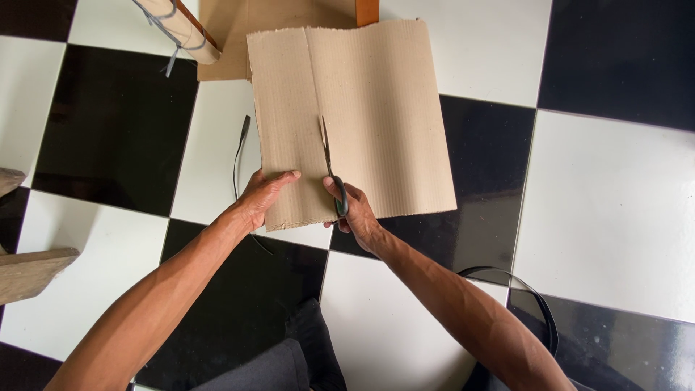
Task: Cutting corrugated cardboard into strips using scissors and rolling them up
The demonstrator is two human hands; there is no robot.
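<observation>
Probably a home: glossy black-and-white checkered tile floor (615, 217), wooden furniture legs (29, 271).

Both forearms reach forward, left hand (264, 197) pinching (thumb on top), right hand (355, 213) clenched.

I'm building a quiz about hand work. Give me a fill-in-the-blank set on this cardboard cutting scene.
1. The right hand works a pair of ____ into the cardboard sheet.
2. The left hand grips the sheet's near ____ corner.
3. The floor has black and ____ tiles.

Missing words: scissors; left; white
</observation>
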